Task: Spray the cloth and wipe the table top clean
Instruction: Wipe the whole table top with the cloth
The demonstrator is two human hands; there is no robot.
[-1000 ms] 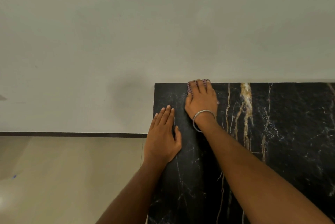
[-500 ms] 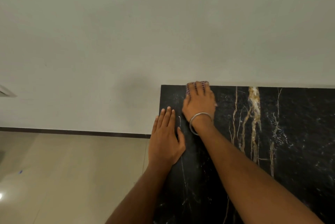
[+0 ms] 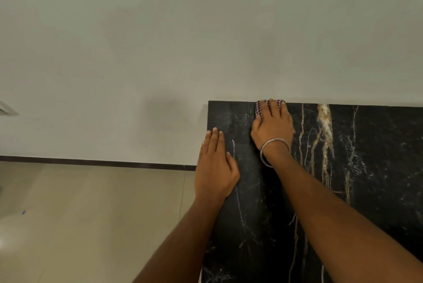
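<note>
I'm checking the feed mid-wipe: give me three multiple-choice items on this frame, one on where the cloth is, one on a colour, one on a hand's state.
1. Where is the cloth?
A. at the table top's far edge by the wall
B. on the floor
C. under the left hand

2. What colour is the table top?
A. white
B. black with pale and gold veins
C. plain red

3. How is the left hand?
A. holding a spray bottle
B. raised in the air
C. flat and empty at the table's left edge

Answers: A, the right hand presses it there; B, dark veined stone shows; C, its palm lies down, holding nothing.
</note>
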